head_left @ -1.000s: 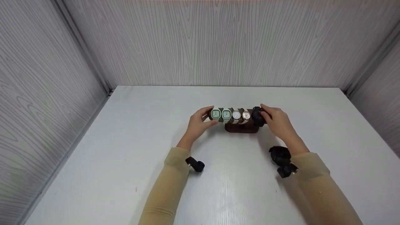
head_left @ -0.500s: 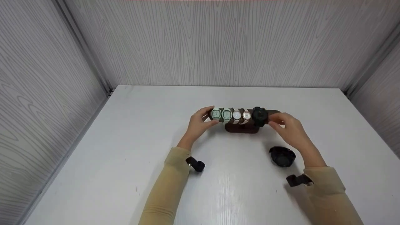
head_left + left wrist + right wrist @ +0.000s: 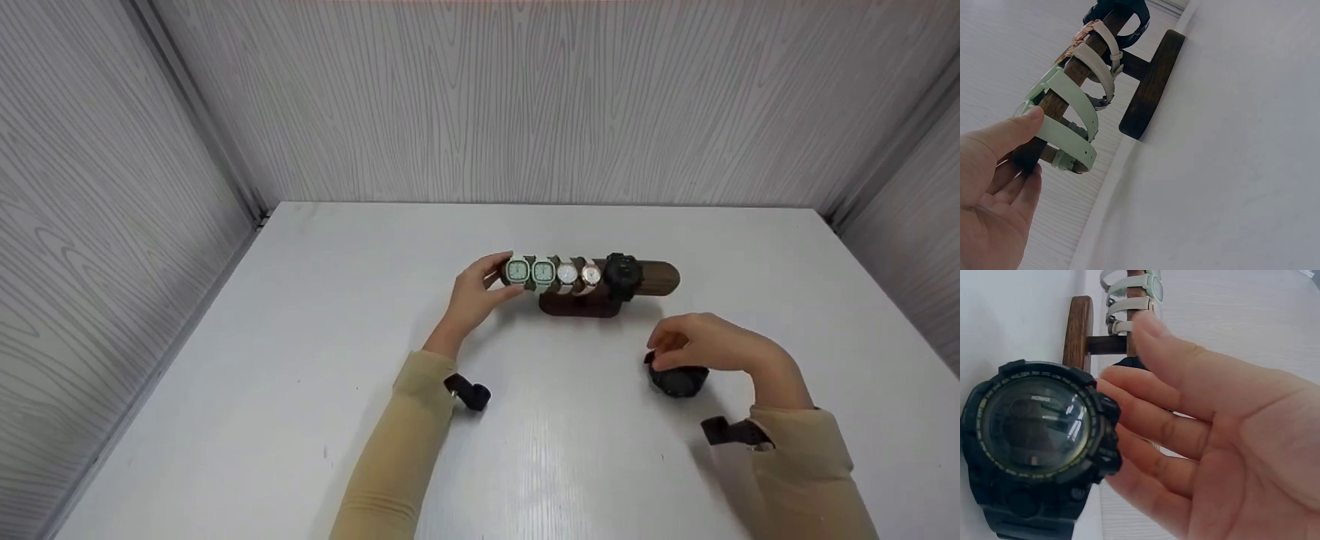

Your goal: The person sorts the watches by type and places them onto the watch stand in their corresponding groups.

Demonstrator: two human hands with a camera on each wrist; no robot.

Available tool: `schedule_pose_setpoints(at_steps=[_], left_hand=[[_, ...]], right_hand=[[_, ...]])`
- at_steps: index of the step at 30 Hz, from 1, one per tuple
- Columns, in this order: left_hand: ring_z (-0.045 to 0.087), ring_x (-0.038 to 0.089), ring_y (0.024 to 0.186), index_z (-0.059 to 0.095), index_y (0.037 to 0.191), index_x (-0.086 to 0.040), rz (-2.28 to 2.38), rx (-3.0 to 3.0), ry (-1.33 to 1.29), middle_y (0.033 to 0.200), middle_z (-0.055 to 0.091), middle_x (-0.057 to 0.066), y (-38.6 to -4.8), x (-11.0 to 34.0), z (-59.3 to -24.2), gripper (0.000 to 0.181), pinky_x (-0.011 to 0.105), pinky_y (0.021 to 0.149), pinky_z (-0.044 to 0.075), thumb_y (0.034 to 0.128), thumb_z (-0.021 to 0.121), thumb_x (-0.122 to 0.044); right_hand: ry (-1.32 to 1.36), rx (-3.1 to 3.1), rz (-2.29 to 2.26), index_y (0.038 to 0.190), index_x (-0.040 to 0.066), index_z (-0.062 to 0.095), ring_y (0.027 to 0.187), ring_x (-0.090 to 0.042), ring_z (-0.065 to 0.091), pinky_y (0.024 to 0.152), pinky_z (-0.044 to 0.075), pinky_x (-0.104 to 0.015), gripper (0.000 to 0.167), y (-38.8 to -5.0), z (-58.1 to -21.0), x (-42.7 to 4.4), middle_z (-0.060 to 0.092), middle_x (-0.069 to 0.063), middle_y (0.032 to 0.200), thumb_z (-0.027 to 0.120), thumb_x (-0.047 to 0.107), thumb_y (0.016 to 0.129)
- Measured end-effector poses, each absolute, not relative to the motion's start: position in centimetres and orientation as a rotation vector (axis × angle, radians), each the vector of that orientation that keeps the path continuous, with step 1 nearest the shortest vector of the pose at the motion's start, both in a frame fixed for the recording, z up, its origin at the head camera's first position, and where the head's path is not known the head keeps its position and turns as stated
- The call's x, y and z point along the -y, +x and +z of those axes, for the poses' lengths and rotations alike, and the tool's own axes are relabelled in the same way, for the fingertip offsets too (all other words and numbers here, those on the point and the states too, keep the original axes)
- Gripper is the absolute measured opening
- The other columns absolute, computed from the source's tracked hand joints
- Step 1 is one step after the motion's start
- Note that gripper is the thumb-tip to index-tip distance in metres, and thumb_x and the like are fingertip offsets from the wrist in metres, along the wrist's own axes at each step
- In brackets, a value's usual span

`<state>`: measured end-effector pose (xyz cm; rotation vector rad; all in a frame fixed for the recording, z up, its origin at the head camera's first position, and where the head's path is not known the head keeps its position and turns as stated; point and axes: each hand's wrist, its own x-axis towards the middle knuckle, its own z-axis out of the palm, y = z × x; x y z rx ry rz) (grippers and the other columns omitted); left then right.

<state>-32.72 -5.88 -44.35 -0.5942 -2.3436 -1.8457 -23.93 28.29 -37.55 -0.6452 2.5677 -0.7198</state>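
Note:
A dark wooden watch stand carries two mint-green square watches, two small pale-strapped watches and a black watch along its bar. My left hand grips the bar's left end, thumb on the near side, beside the outermost green strap. On the table nearer me lies a second black watch, its round digital face large in the right wrist view. Over it hovers my right hand, fingers loosely bent close to its side, thumb apart. Whether the fingertips touch it is hard to tell.
The white table ends at a grey wood-grain back wall, with side panels left and right. The stand's base sits under the middle of the bar. A wrist-worn camera sticks out from each sleeve.
My right hand has let go of the black watch on the stand and come back toward me, down to the loose black watch. The left hand keeps its grip on the bar.

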Motion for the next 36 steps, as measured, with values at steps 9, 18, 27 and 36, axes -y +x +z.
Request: schedule_pose_setpoints(at_steps=[9, 18, 27, 36], left_hand=[[0.046, 0.022, 0.127, 0.05, 0.135, 0.001, -1.852, 2.337, -0.572, 0.136, 0.05, 0.013, -32.6, 5.9, -44.5, 0.06, 0.016, 0.101, 0.038, 0.0819, 0.076, -0.01], [0.046, 0.021, 0.128, 0.05, 0.136, 0.0, -1.843, 2.359, -0.57, 0.136, 0.05, 0.012, -32.6, 5.7, -44.2, 0.061, 0.014, 0.101, 0.037, 0.0816, 0.076, -0.01], [0.046, 0.022, 0.128, 0.05, 0.135, 0.0, -1.854, 2.341, -0.589, 0.136, 0.05, 0.013, -32.5, 5.7, -44.0, 0.06, 0.017, 0.102, 0.038, 0.0815, 0.076, -0.009], [0.046, 0.022, 0.128, 0.05, 0.135, 0.001, -1.872, 2.331, -0.589, 0.136, 0.049, 0.014, -32.5, 5.8, -44.1, 0.061, 0.018, 0.102, 0.038, 0.0812, 0.076, -0.009]], right_hand=[[-0.65, -2.569, -0.539, 0.095, 0.009, 0.065, 0.083, -0.017, 0.054, 0.071, 0.047, -0.034, 0.029, -23.7, -37.6, -28.6, 0.06, 0.001, 0.09, 0.079, 0.028, 0.079], [-0.611, -2.514, -0.372, 0.091, 0.009, 0.066, 0.078, -0.017, 0.048, 0.07, 0.044, -0.034, 0.016, -23.6, -38.0, -28.4, 0.057, 0.001, 0.085, 0.074, 0.012, 0.077], [-0.636, -2.556, -0.436, 0.093, 0.01, 0.067, 0.074, -0.015, 0.051, 0.067, 0.045, -0.032, 0.011, -23.8, -37.6, -29.0, 0.059, 0.003, 0.083, 0.07, 0.012, 0.082], [-0.491, -2.633, -0.789, 0.107, 0.003, 0.065, 0.083, -0.015, 0.061, 0.078, 0.049, -0.038, 0.026, -23.9, -36.6, -30.3, 0.068, -0.001, 0.091, 0.064, 0.024, 0.093]])
